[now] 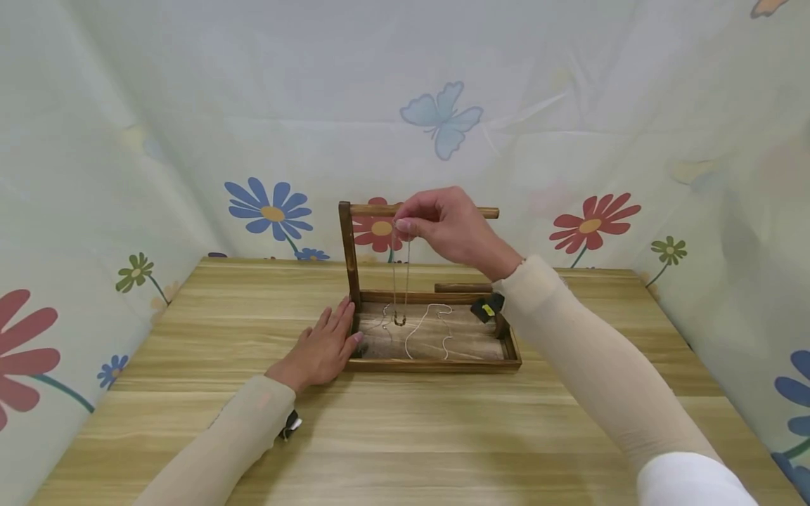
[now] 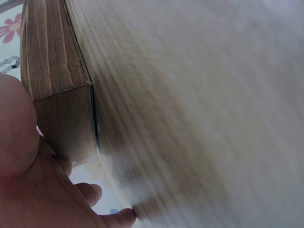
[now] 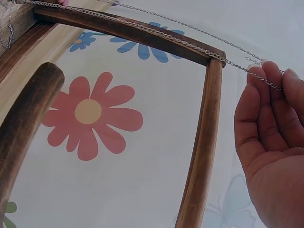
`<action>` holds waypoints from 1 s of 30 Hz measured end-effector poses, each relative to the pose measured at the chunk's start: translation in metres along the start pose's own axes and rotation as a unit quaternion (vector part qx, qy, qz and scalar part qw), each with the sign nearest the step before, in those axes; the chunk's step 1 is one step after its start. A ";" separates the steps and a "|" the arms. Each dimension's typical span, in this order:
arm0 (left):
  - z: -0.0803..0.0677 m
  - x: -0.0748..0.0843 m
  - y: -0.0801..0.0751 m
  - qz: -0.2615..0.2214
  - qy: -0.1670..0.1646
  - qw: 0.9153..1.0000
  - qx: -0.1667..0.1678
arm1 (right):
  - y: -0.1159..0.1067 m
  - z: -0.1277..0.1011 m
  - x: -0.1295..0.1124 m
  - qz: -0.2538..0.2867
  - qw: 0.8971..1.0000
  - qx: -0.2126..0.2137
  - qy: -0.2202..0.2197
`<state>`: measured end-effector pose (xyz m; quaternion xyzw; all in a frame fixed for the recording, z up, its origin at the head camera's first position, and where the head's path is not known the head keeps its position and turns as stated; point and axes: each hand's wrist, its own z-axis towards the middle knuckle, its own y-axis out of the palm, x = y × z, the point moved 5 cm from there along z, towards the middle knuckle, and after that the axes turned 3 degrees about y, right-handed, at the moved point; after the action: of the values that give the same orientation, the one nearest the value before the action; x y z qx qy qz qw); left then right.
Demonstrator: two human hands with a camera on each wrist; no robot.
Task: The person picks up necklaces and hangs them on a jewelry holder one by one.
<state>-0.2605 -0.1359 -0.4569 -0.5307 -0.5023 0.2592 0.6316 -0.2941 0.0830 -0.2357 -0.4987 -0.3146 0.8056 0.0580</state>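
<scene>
The necklace [image 1: 401, 281] hangs in a thin doubled line from my right hand [image 1: 446, 228], its small pendant dangling just above the tray floor. I pinch the chain [image 3: 199, 47] between fingertips and thumb up by the top bar [image 1: 380, 209] of the wooden stand [image 1: 350, 260], high enough that it hangs straight and clear of the other chain [image 1: 430, 330] lying loose in the tray. My left hand [image 1: 323, 348] lies flat on the table [image 1: 405, 436] with straight fingers pressed against the stand's near left corner, which I think keeps the light frame from shifting; the left wrist view is too blurred to show more than the corner. A small black tag [image 1: 486, 308] sits at the tray's far right
</scene>
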 end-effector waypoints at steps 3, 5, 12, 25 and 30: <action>0.000 0.001 -0.001 -0.002 0.000 1.000 0.001 | -0.001 0.002 -0.002 0.003 1.000 0.001 -0.004; 0.000 0.001 -0.001 -0.002 0.001 1.000 0.002 | -0.001 0.003 -0.002 0.007 1.000 0.001 -0.004; 0.000 0.001 -0.001 -0.003 0.001 1.000 0.003 | -0.005 0.004 0.000 0.001 1.000 0.005 0.003; 0.001 0.000 0.001 -0.002 0.002 1.000 0.002 | -0.012 0.005 0.008 -0.026 1.000 0.016 0.007; 0.000 0.001 0.000 -0.003 0.003 1.000 0.003 | -0.017 0.004 0.010 -0.032 0.999 0.022 0.015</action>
<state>-0.2603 -0.1350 -0.4571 -0.5280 -0.5012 0.2568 0.6356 -0.3060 0.0987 -0.2326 -0.4991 -0.3116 0.8025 0.0990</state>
